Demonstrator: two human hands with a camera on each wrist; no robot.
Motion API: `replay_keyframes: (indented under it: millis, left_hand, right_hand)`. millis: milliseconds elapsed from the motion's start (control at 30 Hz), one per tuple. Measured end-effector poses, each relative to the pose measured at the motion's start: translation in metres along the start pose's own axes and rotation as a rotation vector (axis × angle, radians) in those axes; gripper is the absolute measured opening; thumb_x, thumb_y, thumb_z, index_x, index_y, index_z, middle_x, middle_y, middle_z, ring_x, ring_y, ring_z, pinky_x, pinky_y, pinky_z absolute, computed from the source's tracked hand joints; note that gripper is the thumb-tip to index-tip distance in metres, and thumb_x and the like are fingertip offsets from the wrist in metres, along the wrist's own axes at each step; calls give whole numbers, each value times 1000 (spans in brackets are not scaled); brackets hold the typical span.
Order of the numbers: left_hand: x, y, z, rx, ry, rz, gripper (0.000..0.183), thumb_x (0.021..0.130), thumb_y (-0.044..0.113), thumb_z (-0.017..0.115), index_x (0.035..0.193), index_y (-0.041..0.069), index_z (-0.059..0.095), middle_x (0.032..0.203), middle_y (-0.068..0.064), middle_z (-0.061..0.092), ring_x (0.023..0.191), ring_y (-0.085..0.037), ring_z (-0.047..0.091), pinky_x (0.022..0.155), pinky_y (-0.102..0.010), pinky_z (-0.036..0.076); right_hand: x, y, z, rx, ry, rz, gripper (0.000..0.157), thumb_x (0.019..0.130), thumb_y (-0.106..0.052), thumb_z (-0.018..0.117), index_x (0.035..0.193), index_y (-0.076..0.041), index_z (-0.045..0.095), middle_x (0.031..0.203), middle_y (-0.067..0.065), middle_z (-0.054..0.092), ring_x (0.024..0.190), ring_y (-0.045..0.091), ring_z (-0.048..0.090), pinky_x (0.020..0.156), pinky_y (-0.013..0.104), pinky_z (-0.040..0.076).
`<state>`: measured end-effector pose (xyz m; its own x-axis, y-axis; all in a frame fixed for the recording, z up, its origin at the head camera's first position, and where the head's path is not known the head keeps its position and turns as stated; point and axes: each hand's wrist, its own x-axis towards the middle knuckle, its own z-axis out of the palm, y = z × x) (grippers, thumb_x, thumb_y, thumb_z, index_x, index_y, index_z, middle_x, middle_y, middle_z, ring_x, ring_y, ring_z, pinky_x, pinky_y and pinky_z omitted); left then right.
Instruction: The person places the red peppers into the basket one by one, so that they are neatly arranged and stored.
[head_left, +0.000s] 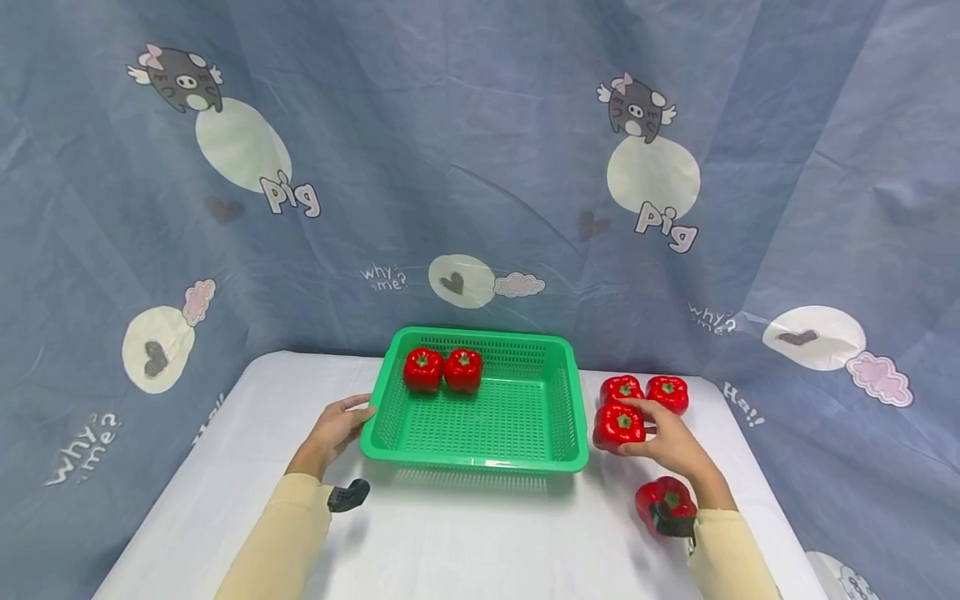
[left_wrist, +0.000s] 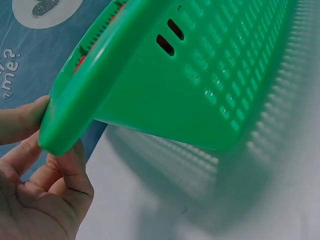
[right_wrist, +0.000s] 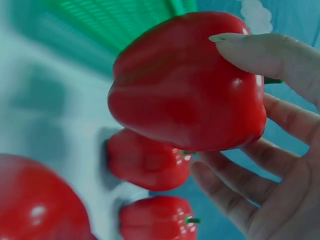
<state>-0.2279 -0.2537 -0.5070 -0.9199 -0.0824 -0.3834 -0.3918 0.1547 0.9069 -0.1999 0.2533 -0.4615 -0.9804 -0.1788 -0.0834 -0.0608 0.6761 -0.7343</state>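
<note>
My left hand (head_left: pixel 333 430) pinches the left rim of a green plastic basket (head_left: pixel 532 465); in the left wrist view the thumb lies over the rim (left_wrist: pixel 75 120) and the fingers sit beneath it. Two red bell peppers (head_left: pixel 423 371) stand side by side in the basket's back left corner. Right of the basket, my right hand (head_left: pixel 675 446) holds another red bell pepper (head_left: pixel 611 425) between thumb and fingers. The right wrist view shows this pepper (right_wrist: pixel 185 85) raised above the table, its green stem toward the palm.
Two more red peppers (head_left: pixel 667 393) rest on the white table (head_left: pixel 450 542) behind the held one. Another pepper (head_left: pixel 660 492) lies nearer the front, partly covered by the right wrist's camera. A blue patterned cloth (head_left: pixel 480 167) hangs behind and around the table.
</note>
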Motion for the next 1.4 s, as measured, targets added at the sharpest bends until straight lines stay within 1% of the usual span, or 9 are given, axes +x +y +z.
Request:
replay_keyframes:
  millis: [133,267,433,533,700,800,1100,1400]
  left_hand:
    - [0,-1,1,-11,-5,1,50,98,15,56,142,-3,41,118,-12,61,88,-9,60,81,-26,51]
    - [0,-2,1,-19,-7,2,50,98,15,56,142,-3,41,123,-14,59,90,-9,60,86,-28,50]
    - [2,-3,1,-25,-12,2,52,98,16,56,143,-2,39,127,-16,56,92,-8,60,91,-31,49]
    - [3,-3,1,-33,-14,4,52,98,16,56,143,-3,39,127,-16,56,92,-7,60,90,-30,50]
    - [3,-3,1,-39,-14,5,52,98,16,56,143,-3,39,128,-16,56,91,-6,60,90,-30,50]
    - [3,-4,1,-42,-11,1,52,98,16,56,143,-3,39,125,-15,58,90,-6,61,90,-30,50]
    - [3,-5,0,-55,-9,-5,52,98,16,56,143,-3,39,110,-4,63,87,-7,60,80,-24,51]
    - [4,-4,0,-81,-11,-14,52,98,16,56,143,-2,39,104,-1,64,85,-7,59,75,-22,51]
  right_hand:
    - [0,-4,-3,-12,16,-7,82,72,-16,84,142,-3,42,131,26,47,115,46,48,81,47,56]
    - [0,-11,-5,-7,31,5,82,72,-18,84,142,-3,42,131,25,48,115,44,49,82,48,56]
    - [2,-19,-9,0,44,8,83,72,-19,84,142,-4,42,133,24,47,119,46,46,82,49,56]
    - [3,-23,-10,5,57,-11,80,73,-19,84,141,-5,44,132,23,48,119,45,46,83,48,55]
    - [6,-28,-8,8,87,-89,74,74,-21,83,139,-8,48,132,19,50,118,41,48,84,49,55]
    - [9,-30,-6,12,98,-114,72,75,-22,82,138,-10,50,134,18,50,118,40,48,85,49,54]
    - [22,-36,0,34,91,-140,70,76,-23,81,137,-8,50,132,20,51,118,41,48,86,52,53]
    - [39,-41,11,53,102,-110,74,74,-25,83,138,-11,48,135,18,50,117,39,49,87,52,53]
